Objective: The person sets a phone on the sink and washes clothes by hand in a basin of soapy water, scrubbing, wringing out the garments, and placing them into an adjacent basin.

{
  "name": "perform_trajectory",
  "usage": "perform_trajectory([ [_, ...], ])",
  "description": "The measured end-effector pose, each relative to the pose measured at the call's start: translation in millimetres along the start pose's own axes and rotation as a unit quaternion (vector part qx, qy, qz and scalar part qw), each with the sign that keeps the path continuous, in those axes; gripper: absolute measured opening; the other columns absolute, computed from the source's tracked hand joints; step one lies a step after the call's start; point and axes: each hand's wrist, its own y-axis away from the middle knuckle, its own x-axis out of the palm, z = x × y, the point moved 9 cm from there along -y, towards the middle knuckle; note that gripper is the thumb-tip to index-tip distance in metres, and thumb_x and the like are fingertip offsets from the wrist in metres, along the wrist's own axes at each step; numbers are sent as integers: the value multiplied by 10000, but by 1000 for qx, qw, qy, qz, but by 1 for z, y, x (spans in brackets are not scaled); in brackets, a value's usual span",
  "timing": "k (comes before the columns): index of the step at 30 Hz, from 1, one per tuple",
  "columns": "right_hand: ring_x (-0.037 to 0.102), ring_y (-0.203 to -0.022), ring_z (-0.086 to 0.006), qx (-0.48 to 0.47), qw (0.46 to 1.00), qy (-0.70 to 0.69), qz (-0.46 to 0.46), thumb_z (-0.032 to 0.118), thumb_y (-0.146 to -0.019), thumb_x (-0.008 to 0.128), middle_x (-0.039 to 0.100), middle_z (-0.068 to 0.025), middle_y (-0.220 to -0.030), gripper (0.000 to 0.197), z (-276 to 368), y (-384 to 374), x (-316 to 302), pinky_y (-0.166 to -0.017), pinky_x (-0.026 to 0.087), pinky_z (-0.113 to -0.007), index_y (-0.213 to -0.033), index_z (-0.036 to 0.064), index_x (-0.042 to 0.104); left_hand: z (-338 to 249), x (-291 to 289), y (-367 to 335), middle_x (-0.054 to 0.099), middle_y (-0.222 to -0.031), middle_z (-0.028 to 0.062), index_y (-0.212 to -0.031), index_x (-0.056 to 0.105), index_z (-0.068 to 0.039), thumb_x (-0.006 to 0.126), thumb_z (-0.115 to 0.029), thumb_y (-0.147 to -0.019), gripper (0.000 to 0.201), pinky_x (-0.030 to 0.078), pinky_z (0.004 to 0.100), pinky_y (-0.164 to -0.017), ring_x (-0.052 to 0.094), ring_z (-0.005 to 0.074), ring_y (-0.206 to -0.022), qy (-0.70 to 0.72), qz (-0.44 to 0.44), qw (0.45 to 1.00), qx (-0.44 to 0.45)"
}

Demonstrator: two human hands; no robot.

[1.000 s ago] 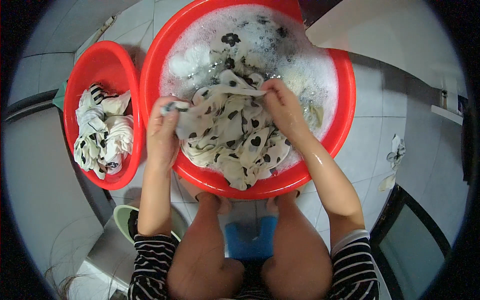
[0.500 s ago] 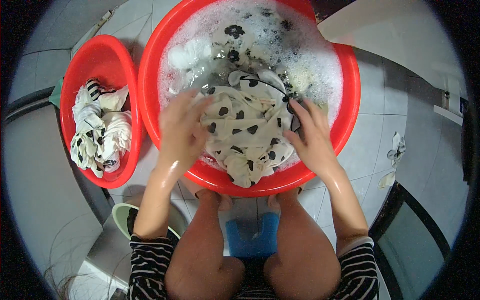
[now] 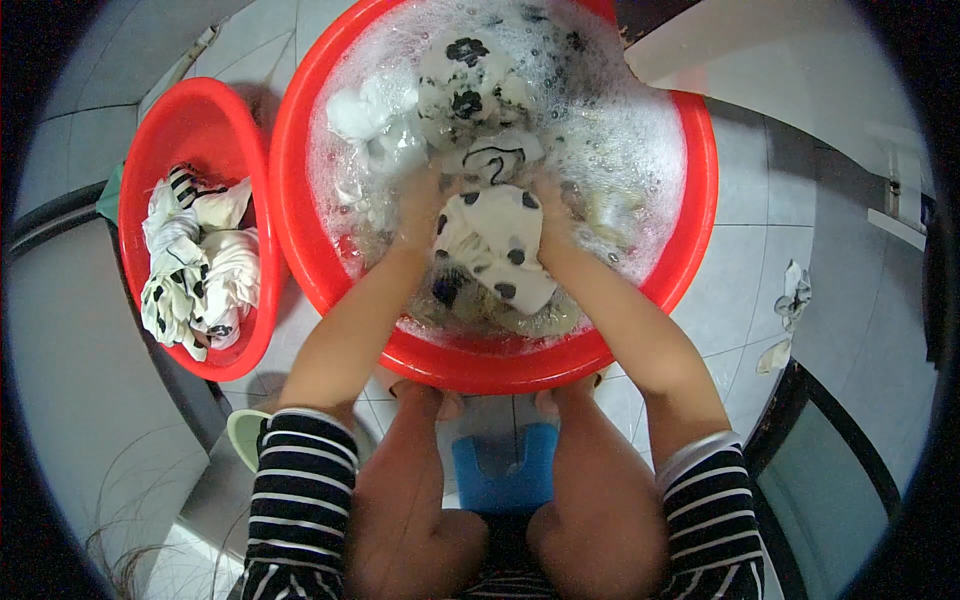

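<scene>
In the head view, a large red tub [image 3: 292, 190] filled with foamy water is seen in front of the person's legs. A white cloth with black spots [image 3: 497, 245] is placed in the near half of the tub, partly sunk, its middle bulging above the water. It is flanked by both hands: the left hand [image 3: 422, 205] is dipped in the water by its left edge, and the right hand [image 3: 550, 212] is pressed close against its right side. Both hands are blurred and partly covered by water, so whether the fingers are closed on the cloth cannot be told.

Beyond the hands, a pale cloth with black flowers [image 3: 467, 75] is surrounded by suds, with a plain white cloth [image 3: 372, 108] to its left. A smaller red tub [image 3: 205, 120], holding a heap of clothes [image 3: 228, 275], is set beside the large one. A blue stool [image 3: 505, 485] is seen between the legs.
</scene>
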Motion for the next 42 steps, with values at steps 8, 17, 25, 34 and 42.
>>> perform_trajectory([
  [8, 598, -1030, -257, 23, 997, 12, -78, 205, -839, 564, 632, -116, -1096, 284, 5, 54, -113, -842, 479, -346, -1108, 134, 622, -26, 16, 8, 602, -1089, 164, -1158, 570, -81, 580, -305, -824, 402, 444, 396, -870, 563, 309, -1031, -27, 157, 980, 120],
  [17, 583, -1009, -240, 116, 739, -662, -42, 114, -851, 602, 599, -75, -1079, 258, -51, 107, -189, -864, 446, -336, -1099, 54, 566, -113, -145, 64, 622, -898, 164, -986, 584, -22, 542, -282, -898, 278, 445, 301, -713, 589, 302, -845, 337, 126, 917, -170],
  [25, 582, -1009, -289, -156, 751, -640, 40, -89, -739, 541, 616, -117, -1054, 361, 19, 153, -238, -879, 452, -387, -1058, 68, 597, -143, -159, 71, 327, -1410, 152, -1216, 536, -132, 694, -128, -714, 526, 458, 406, -931, 466, 344, -1192, 163, 224, 961, 12],
  [34, 499, -1124, -297, -80, 739, -669, -17, 103, -723, 739, 493, -132, -1240, 548, 11, 115, -221, -905, 418, -354, -1212, 38, 501, -153, -174, 62, 612, -909, 95, -961, 577, -64, 652, -119, -694, 282, 402, 425, -923, 577, 315, -969, 251, 162, 942, 150],
  [42, 587, -883, -320, -162, 744, -648, 2, 58, -752, 662, 606, -173, -1002, 238, 13, 141, -240, -781, 453, -384, -964, -36, 609, -176, -168, 54, 594, -831, 60, -893, 607, -105, 694, -264, -713, 256, 392, 371, -811, 582, 262, -849, 146, 247, 935, 211],
])
